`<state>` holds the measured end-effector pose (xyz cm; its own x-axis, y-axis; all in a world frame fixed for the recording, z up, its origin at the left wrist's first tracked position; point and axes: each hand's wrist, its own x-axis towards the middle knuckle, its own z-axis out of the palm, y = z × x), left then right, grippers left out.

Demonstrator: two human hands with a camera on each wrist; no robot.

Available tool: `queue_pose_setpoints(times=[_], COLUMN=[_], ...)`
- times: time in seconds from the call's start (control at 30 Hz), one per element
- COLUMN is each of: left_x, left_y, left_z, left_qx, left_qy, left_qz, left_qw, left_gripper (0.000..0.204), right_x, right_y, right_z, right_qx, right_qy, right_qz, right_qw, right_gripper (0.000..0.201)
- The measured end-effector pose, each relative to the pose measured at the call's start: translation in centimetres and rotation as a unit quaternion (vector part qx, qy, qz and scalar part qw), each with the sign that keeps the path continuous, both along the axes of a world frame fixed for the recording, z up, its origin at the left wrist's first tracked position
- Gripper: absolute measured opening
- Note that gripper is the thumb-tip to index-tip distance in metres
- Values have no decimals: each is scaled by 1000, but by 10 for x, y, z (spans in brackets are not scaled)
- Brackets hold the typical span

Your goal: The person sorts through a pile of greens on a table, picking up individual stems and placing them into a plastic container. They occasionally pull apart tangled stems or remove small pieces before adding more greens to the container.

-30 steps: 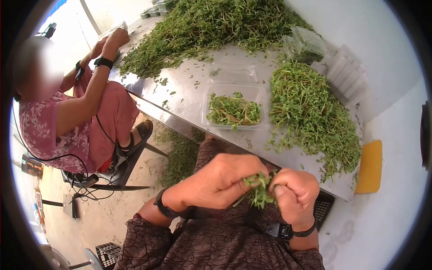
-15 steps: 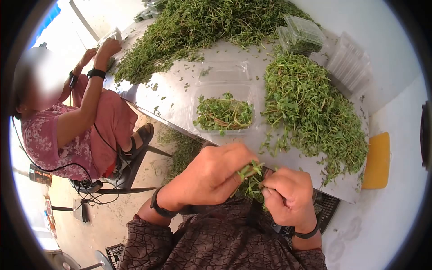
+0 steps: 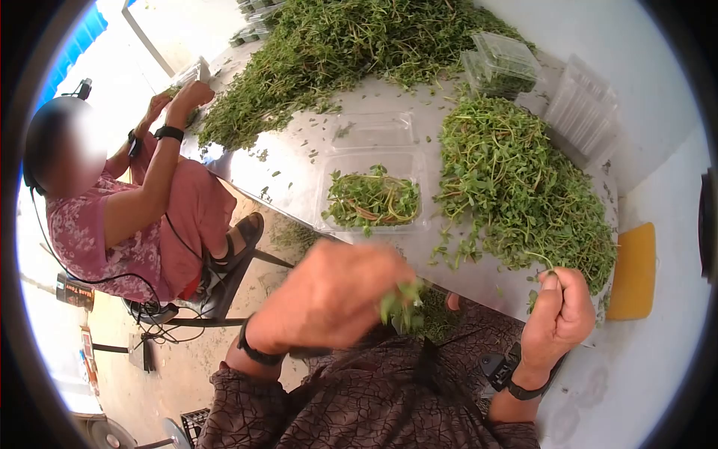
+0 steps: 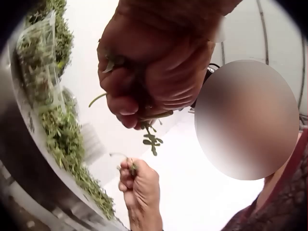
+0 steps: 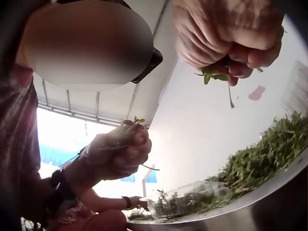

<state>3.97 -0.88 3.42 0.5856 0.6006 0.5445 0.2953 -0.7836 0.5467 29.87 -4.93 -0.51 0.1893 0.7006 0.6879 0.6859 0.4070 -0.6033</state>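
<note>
In the head view the left hand [image 3: 329, 299], slightly blurred, grips green sprigs [image 3: 404, 305] over the lap. The right hand [image 3: 557, 318] pinches a thin stem between thumb and curled fingers at the near edge of the smaller herb pile [image 3: 516, 172]. Between the hands is a wide gap. In the left wrist view leaves and a stem stick out of the left hand [image 4: 154, 67]; the right wrist view shows leaves under the fingers of the right hand [image 5: 231, 38]. An open clear box [image 3: 329, 217] on the table holds herbs [image 3: 374, 198].
A large herb heap [image 3: 359, 45] covers the table's far side. Filled clear boxes [image 3: 502, 63] and a stack of clear containers [image 3: 583, 108] stand at the back right. A yellow board [image 3: 632, 273] is at the right. Another person [image 3: 112, 202] sits at the left.
The hands, close together before, have moved apart: the right one went right to the pile's near edge, the left one slightly left. Both still hold greens.
</note>
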Motion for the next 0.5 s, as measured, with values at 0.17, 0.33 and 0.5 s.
queue_pose_setpoints(times=[0.17, 0.33, 0.5], left_x=[4, 4, -5], left_y=[28, 50, 40], left_z=[12, -9, -7], left_qx=[16, 79, -2], left_qy=[90, 147, 101], left_qz=[186, 190, 220], left_qw=[978, 968, 970], left_gripper=[22, 53, 65], right_x=[-2, 7, 16], right_y=[3, 5, 3], right_z=[-18, -30, -43], right_qx=[-4, -68, -115], right_qy=[0, 50, 98], right_qz=[56, 47, 49], right_qw=[998, 995, 987], right_gripper=[9, 5, 3])
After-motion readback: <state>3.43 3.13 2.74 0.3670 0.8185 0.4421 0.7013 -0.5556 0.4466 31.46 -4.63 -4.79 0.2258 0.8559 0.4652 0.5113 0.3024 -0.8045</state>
